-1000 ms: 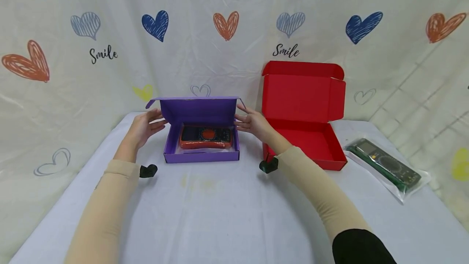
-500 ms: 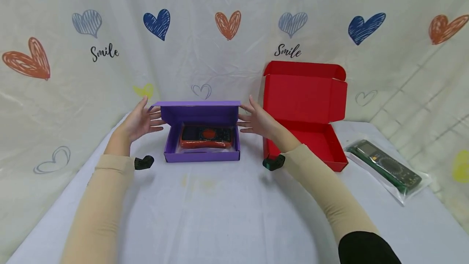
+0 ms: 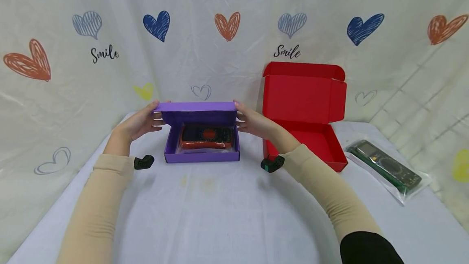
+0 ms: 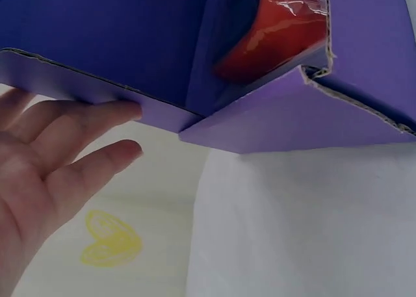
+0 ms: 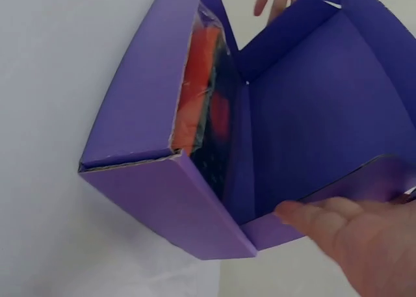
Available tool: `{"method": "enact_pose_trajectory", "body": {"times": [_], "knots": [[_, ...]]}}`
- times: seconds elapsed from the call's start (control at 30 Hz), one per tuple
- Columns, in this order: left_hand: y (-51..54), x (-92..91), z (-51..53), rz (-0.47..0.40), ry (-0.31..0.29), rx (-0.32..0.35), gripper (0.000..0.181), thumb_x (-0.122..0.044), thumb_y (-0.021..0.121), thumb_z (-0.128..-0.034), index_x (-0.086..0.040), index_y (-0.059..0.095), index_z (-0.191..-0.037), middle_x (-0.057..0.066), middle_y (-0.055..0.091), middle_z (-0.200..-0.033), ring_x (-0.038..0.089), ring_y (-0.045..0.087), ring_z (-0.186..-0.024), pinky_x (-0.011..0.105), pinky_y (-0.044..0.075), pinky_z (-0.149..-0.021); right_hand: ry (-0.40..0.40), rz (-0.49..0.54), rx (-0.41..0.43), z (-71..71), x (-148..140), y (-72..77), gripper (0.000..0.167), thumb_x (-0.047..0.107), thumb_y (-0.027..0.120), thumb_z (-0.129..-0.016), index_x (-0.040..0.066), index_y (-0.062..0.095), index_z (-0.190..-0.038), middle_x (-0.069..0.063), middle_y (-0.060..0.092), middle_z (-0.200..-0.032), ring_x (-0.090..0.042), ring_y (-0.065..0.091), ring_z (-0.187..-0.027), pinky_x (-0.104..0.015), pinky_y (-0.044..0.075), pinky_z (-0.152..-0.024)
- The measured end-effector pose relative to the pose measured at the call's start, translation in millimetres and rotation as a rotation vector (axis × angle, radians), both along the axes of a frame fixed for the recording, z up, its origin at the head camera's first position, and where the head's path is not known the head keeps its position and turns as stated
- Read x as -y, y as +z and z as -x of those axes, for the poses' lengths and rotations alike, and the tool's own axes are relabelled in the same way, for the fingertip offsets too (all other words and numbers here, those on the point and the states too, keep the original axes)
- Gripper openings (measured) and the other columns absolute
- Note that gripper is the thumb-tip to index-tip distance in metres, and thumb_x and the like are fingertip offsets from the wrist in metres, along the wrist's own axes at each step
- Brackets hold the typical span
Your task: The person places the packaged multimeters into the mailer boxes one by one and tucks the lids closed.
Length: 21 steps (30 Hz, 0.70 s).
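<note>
A purple cardboard box (image 3: 202, 157) stands on the table with its lid (image 3: 198, 106) partly raised and the front flap folded down. Inside lies an orange and black multimeter (image 3: 207, 137) in clear plastic. My left hand (image 3: 141, 122) pinches the lid's left corner, thumb in front, while the other fingers (image 4: 91, 125) lie nearly straight along the side flap. At the right corner my right hand (image 3: 256, 123) holds the lid in the same way, its fingers (image 5: 318, 222) against the side flap. The right thumb is mostly hidden in the right wrist view.
A red box (image 3: 305, 97) stands open to the right, its lid upright. Farther right lies a green and black multimeter (image 3: 384, 164) in a clear bag. A white cloth covers the table (image 3: 198, 215); a curtain printed with hearts (image 3: 227, 64) hangs behind.
The purple lid has come forward and down a little, and its front flap has turned down. Both hands have gone from spread fingers beside the lid to holding its corners.
</note>
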<state>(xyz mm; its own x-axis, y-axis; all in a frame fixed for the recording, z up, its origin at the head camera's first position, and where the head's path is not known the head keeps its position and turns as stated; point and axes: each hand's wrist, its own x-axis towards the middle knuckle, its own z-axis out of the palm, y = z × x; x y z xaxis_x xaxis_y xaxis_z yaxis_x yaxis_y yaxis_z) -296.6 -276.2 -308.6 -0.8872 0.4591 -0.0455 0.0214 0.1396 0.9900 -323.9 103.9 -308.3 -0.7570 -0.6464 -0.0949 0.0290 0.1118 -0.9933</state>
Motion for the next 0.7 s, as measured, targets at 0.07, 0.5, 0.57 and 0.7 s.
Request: {"method": "enact_pose_trajectory", "body": {"times": [0.07,0.5,0.57,0.7], "knots": [[-1.5,-0.7,0.5,0.005,0.011,-0.013,0.084,-0.06,0.03,-0.1071,-0.003,0.004,-0.163,0.038,0.015,-0.161,0.056,0.016,-0.148,0.064,0.009,-0.12,-0.004,0.029,0.013,-0.1,0,-2.6,0.073,0.044,0.036,-0.11,0.024,-0.007,-0.166,-0.018,0.004,-0.17,-0.045,0.012,-0.153,-0.055,0.019,-0.122],[-10.9,3.8,4.4,0.04,0.067,-0.039,0.064,-0.025,0.045,-0.1098,-0.002,0.019,-0.163,0.028,0.031,-0.159,0.029,0.05,-0.137,0.057,0.022,-0.12,-0.005,0.032,-0.078,-1.6,-9,-16.1,0.072,0.023,0.046,-0.109,0.021,0.003,-0.167,-0.015,0.015,-0.168,-0.042,0.027,-0.15,-0.054,0.026,-0.119],[-14.0,6.8,3.8,0.057,0.074,-0.039,0.063,-0.022,0.049,-0.1088,-0.003,0.021,-0.163,0.022,0.037,-0.158,0.016,0.056,-0.128,0.053,0.027,-0.119,-0.008,0.008,-0.098,-3.3,-10,-19.8,0.073,0.022,0.05,-0.108,0.023,0.006,-0.167,-0.012,0.014,-0.169,-0.039,0.027,-0.151,-0.052,0.029,-0.119],[-17.3,8.8,3.1,0.067,0.093,-0.04,0.065,-0.02,0.054,-0.1067,-0.004,0.024,-0.162,0.014,0.042,-0.154,0.006,0.057,-0.119,0.035,0.039,-0.111,-0.027,-0.026,-0.129,-7.6,-10,-22.1,0.075,0.023,0.055,-0.106,0.027,0.012,-0.166,-0.008,0.014,-0.169,-0.034,0.025,-0.152,-0.049,0.033,-0.117]]}}
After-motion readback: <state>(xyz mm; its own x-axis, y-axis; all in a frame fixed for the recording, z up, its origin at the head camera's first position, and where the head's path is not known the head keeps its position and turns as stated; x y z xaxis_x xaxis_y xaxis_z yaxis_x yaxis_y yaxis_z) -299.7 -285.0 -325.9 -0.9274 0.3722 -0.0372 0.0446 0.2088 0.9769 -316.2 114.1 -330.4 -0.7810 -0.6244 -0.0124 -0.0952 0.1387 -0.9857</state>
